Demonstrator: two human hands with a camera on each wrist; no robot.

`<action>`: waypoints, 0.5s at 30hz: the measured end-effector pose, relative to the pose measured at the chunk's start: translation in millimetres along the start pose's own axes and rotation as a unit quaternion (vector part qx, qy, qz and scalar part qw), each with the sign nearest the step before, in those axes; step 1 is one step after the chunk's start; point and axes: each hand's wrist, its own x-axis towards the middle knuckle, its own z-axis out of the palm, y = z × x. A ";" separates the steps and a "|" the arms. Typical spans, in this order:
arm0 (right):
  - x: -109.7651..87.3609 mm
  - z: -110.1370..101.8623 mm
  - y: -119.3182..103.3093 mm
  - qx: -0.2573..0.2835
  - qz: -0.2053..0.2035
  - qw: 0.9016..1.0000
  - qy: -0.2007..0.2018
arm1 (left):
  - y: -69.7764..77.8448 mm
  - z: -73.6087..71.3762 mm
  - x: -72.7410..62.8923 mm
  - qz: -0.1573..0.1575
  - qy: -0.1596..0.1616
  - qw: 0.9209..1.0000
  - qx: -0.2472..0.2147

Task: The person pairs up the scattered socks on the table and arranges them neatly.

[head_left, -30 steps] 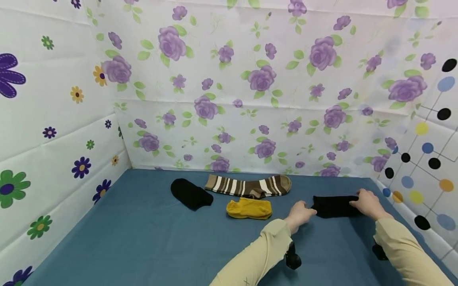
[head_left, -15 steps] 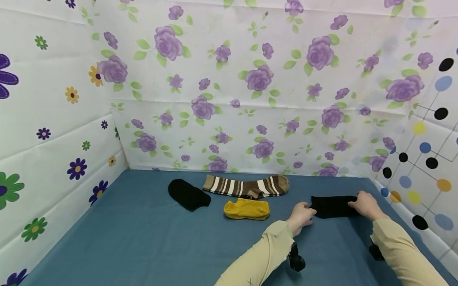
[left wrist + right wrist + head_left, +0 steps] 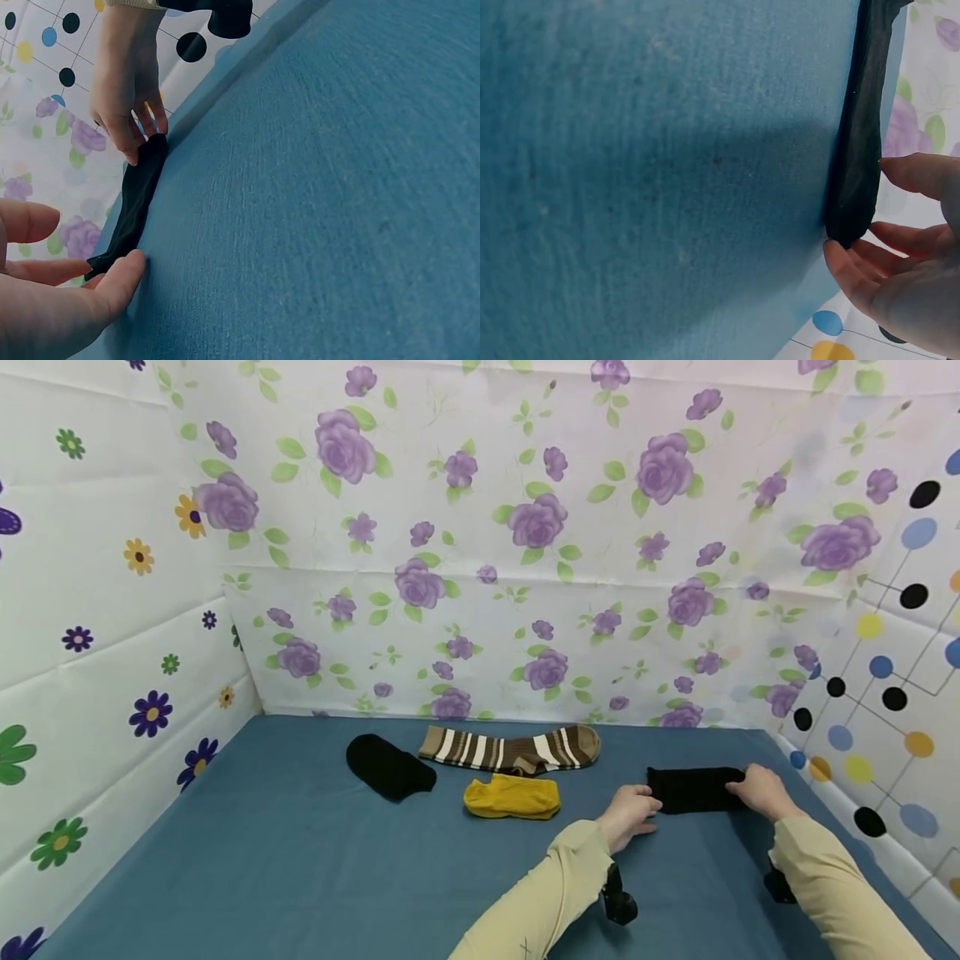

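Note:
A black sock point(image 3: 694, 790) lies flat and folded into a strip at the right of the table. My left hand point(image 3: 628, 814) pinches its left end; the left wrist view has the thumb and a finger on either side of the sock's end point(image 3: 112, 259), with another finger raised. At the opposite end, my right hand point(image 3: 763, 793) holds the sock by its edges. The right wrist view puts the thumb against one side and the fingertips point(image 3: 837, 251) round the end of the dark fabric point(image 3: 857, 172).
Left of the hands lie a folded yellow sock point(image 3: 513, 797), a brown and white striped sock point(image 3: 510, 750) and another black sock point(image 3: 388, 768). A blue cloth point(image 3: 300, 860) covers the table. Patterned sheets stand as walls at the back point(image 3: 480, 568) and both sides.
The head view has turned slightly, so the scene sits further left. Both hands stay at the ends of the black sock, with little visible movement.

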 end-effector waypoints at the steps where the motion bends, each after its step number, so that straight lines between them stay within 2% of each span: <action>1: 0.0 0.7 -0.6 0.003 0.002 1.000 -0.002 | -0.5 -0.5 0.3 0.001 -0.004 1.000 -0.002; 6: 1.0 5.3 -4.0 0.009 0.001 1.000 0.009 | -2.5 -3.1 2.2 0.008 -0.022 1.000 -0.006; 11: 0.7 7.8 -4.7 0.018 -0.003 1.000 0.017 | -2.9 -4.7 2.2 -0.001 -0.009 1.000 0.000; 15: -1.2 4.2 -4.3 0.017 0.005 0.999 0.031 | 1.0 -6.0 0.2 0.004 0.009 0.999 0.033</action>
